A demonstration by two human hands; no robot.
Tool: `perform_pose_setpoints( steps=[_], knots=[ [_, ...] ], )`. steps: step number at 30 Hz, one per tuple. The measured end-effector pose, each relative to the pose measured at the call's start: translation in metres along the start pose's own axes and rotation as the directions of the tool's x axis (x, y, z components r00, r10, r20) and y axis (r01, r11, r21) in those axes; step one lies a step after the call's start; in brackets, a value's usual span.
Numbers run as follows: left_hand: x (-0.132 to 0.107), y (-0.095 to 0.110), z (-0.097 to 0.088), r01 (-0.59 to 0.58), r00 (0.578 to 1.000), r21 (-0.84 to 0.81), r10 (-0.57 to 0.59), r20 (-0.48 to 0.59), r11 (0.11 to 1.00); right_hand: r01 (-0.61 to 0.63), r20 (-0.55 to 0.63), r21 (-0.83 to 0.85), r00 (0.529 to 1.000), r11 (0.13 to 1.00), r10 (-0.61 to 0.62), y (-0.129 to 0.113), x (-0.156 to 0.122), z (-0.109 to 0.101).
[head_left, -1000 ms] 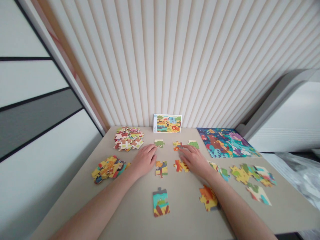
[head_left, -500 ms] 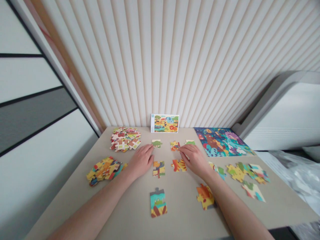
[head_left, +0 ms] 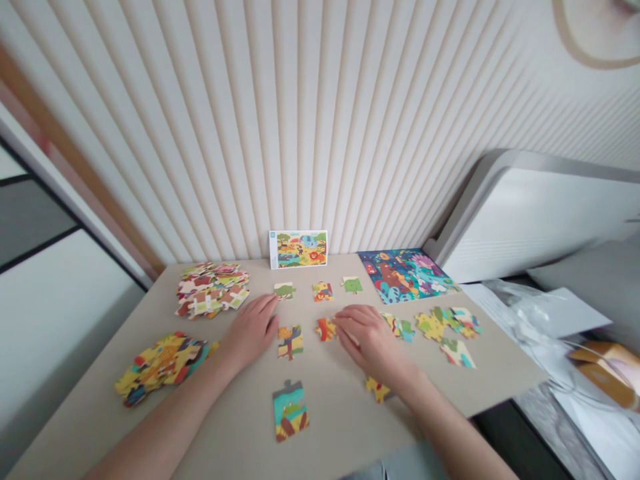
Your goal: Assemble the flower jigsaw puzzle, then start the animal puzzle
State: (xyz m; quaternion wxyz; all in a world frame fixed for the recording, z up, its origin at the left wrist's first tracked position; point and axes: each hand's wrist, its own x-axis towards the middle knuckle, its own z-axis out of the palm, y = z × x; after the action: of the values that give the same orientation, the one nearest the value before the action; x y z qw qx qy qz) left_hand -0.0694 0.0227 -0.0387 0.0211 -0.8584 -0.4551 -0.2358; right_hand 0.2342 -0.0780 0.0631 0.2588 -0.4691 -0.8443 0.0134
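Observation:
My left hand (head_left: 253,331) rests on the table with thumb apart from the fingers. Its fingertips reach the left edge of a green puzzle piece (head_left: 285,291). My right hand (head_left: 369,337) is over an orange striped puzzle piece (head_left: 325,329), with fingers and thumb closed together at its right side, hiding part of it. Behind that lies a puzzle piece with a lion (head_left: 323,291); another green piece (head_left: 352,285) is farther right. Between my hands sits a piece with a giraffe (head_left: 291,341). Nearer me is a crocodile piece (head_left: 291,412). My right forearm partly covers a yellow piece (head_left: 377,389).
A picture card (head_left: 300,249) leans on the ribbed wall. Two heaps of pieces, one pinkish (head_left: 213,291) and one yellow (head_left: 163,365), lie at the left. A dark blue picture sheet (head_left: 407,275) and several joined pieces (head_left: 447,323) are on the right.
My right hand has moved from the lion piece toward me, onto the orange striped piece. My left hand stays by the green piece. The whole view has turned to the right.

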Motion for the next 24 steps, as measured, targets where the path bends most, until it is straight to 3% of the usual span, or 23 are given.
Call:
perform_pose_setpoints(
  steps=[3, 5, 7, 11, 15, 24],
  knots=[
    [0.000, -0.001, 0.002, -0.017, 0.999, -0.012, 0.016, -0.027, 1.000, -0.240, -0.101, -0.091, 0.968, 0.967, 0.231, 0.039, -0.037, -0.011],
    [0.000, -0.001, 0.002, -0.023, 0.999, -0.019, 0.023, -0.033, 1.000, -0.322, -0.159, -0.118, 0.940, 0.939, 0.303, 0.055, -0.065, -0.014],
    [0.001, 0.000, 0.002, -0.025, 0.999, -0.019, 0.024, -0.031, 1.000, -0.361, -0.170, -0.094, 0.924, 0.928, 0.343, 0.059, -0.091, -0.014],
    [0.002, 0.002, -0.001, -0.022, 0.999, -0.028, 0.021, -0.038, 0.999, -0.380, -0.142, 0.021, 0.914, 0.925, 0.379, 0.044, -0.126, -0.009],
    [0.003, 0.002, -0.002, -0.024, 0.999, -0.028, 0.023, -0.027, 0.999, -0.403, -0.132, 0.046, 0.904, 0.914, 0.405, 0.033, -0.135, -0.002],
    [0.002, 0.008, -0.006, -0.013, 0.999, 0.007, 0.013, -0.042, 1.000, -0.389, -0.135, -0.015, 0.914, 0.921, 0.384, 0.036, -0.133, 0.003]
  ],
)
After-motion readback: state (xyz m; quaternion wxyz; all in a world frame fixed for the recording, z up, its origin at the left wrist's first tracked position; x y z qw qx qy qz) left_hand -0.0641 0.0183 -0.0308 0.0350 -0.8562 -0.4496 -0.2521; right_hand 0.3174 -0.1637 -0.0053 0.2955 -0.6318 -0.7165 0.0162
